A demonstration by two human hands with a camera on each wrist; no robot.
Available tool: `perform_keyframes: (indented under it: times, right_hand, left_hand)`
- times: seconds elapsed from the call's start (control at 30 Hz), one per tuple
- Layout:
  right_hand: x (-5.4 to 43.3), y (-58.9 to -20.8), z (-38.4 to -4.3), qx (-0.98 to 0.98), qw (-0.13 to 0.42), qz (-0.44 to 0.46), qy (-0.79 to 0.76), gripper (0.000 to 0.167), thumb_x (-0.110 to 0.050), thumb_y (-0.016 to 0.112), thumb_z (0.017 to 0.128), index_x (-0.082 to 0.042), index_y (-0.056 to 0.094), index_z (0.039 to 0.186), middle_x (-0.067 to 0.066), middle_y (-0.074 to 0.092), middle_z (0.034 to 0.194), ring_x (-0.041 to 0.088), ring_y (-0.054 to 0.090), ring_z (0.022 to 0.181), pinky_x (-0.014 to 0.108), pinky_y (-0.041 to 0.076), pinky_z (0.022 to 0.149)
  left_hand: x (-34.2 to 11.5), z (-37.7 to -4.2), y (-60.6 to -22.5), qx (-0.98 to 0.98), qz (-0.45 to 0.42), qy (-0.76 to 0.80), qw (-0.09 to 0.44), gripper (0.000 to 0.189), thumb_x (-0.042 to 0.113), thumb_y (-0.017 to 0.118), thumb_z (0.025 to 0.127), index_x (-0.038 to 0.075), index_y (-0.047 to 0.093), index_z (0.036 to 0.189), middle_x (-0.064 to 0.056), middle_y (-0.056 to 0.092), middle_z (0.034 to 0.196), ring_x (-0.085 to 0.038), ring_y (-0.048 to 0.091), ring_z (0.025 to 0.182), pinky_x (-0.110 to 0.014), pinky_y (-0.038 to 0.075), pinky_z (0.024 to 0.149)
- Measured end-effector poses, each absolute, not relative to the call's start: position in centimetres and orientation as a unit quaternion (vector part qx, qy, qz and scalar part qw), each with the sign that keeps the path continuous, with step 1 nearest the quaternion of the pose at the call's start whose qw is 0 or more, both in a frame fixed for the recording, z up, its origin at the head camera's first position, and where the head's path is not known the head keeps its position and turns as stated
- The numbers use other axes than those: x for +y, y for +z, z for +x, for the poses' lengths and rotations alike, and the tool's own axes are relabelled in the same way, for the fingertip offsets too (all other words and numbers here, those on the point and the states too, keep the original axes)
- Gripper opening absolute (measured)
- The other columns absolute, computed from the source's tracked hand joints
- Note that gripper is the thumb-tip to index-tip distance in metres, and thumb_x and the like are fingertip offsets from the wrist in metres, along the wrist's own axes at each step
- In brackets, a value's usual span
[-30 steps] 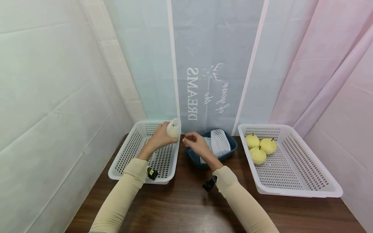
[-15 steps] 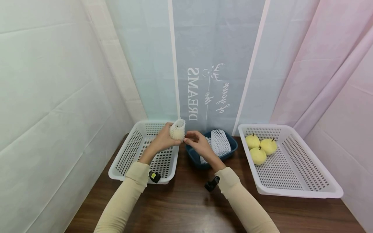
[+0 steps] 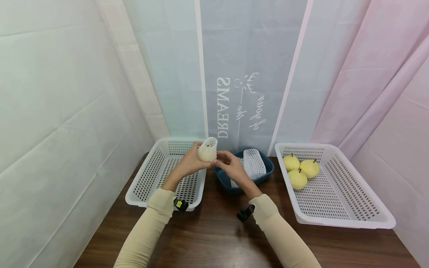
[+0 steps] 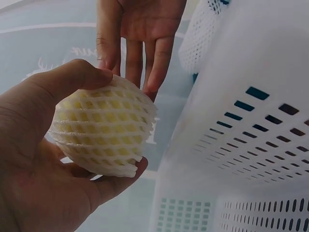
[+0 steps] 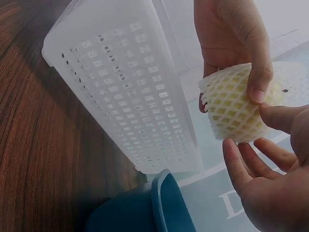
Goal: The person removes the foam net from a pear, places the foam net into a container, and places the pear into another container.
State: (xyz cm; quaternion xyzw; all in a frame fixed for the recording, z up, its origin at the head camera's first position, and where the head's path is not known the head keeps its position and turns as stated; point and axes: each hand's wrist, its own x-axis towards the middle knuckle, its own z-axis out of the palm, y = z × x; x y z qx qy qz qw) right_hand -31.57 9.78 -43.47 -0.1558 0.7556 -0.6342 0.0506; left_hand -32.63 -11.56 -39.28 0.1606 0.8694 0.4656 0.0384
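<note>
My left hand (image 3: pixel 191 159) grips a yellow pear (image 4: pixel 104 125) wrapped in a white foam net sleeve, thumb on one side and fingers round the other. In the head view, the sleeve's open end (image 3: pixel 211 141) points up above the pear, with the stem showing inside. My right hand (image 3: pixel 232 166) is close against the wrapped pear from the right. Its thumb (image 5: pixel 280 117) meets the net near the left thumb, and its fingers (image 5: pixel 236 162) extend loosely along the pear's side. Both hands are raised by the left white basket's (image 3: pixel 203 186) right rim.
Below the right hand, a dark blue bin (image 3: pixel 270 166) holds several white foam net sleeves (image 3: pixel 254 163). On the right, a white perforated basket (image 3: pixel 345 222) has three bare yellow pears (image 3: pixel 297 179) in its left part. The brown wooden table (image 3: pixel 214 238) ends at a printed curtain (image 3: pixel 248 44).
My left hand has moved right with the wrapped pear, away from over the left basket. My right hand has come from just apart to touching the pear's net.
</note>
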Motion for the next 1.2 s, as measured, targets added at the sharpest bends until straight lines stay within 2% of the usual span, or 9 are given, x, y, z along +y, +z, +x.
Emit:
perform_keyframes:
  times: [0.33,0.57,0.8,1.07,1.2]
  right_hand:
    - [10.4,-43.4,-31.2,0.753,0.031,-0.153,-0.639,0.050,-0.026,0.069,0.106,-0.006,0.057,0.150,0.021,0.061,0.146,0.039,0.062,0.132,0.056,0.051,0.108]
    - [10.9,-43.3,-30.9,0.757,0.022,-0.149,-0.636,0.049,-0.030,0.071,0.104,-0.010,0.060,0.147,0.016,0.062,0.146,0.036,0.062,0.134,0.054,0.051,0.109]
    - [11.7,-43.4,-30.9,0.742,0.014,-0.137,-0.656,0.047,-0.027,0.072,0.104,-0.009,0.061,0.146,0.015,0.060,0.148,0.037,0.059,0.137,0.055,0.049,0.113]
    - [12.4,-43.3,-30.5,0.739,0.009,-0.130,-0.661,0.048,-0.026,0.072,0.104,-0.007,0.060,0.146,0.015,0.058,0.150,0.036,0.055,0.142,0.054,0.047,0.115]
    - [12.9,-43.4,-30.3,0.732,0.007,-0.136,-0.667,0.047,-0.022,0.071,0.104,-0.005,0.058,0.147,0.017,0.057,0.151,0.036,0.055,0.142,0.054,0.047,0.116]
  left_hand:
    - [-11.2,-32.2,-39.1,0.873,0.169,0.458,0.022,0.088,0.037,0.088,0.088,0.009,0.042,0.158,-0.015,0.062,0.138,-0.028,0.067,0.105,-0.042,0.058,0.081]
    - [-10.7,-31.9,-39.1,0.868,0.184,0.461,0.018,0.081,0.034,0.087,0.090,0.010,0.045,0.155,-0.013,0.062,0.136,-0.028,0.066,0.103,-0.041,0.059,0.080]
    - [-10.3,-31.6,-39.1,0.856,0.215,0.468,0.047,0.085,0.021,0.078,0.094,0.009,0.033,0.165,-0.018,0.050,0.153,-0.032,0.063,0.117,-0.046,0.059,0.090]
    - [-9.8,-31.3,-39.3,0.857,0.214,0.465,0.050,0.087,0.016,0.072,0.091,0.009,0.031,0.167,-0.019,0.047,0.154,-0.034,0.057,0.122,-0.051,0.054,0.097]
    - [-9.5,-31.2,-39.6,0.854,0.209,0.473,0.049,0.086,0.016,0.073,0.092,0.011,0.031,0.167,-0.018,0.046,0.158,-0.037,0.056,0.131,-0.054,0.054,0.099]
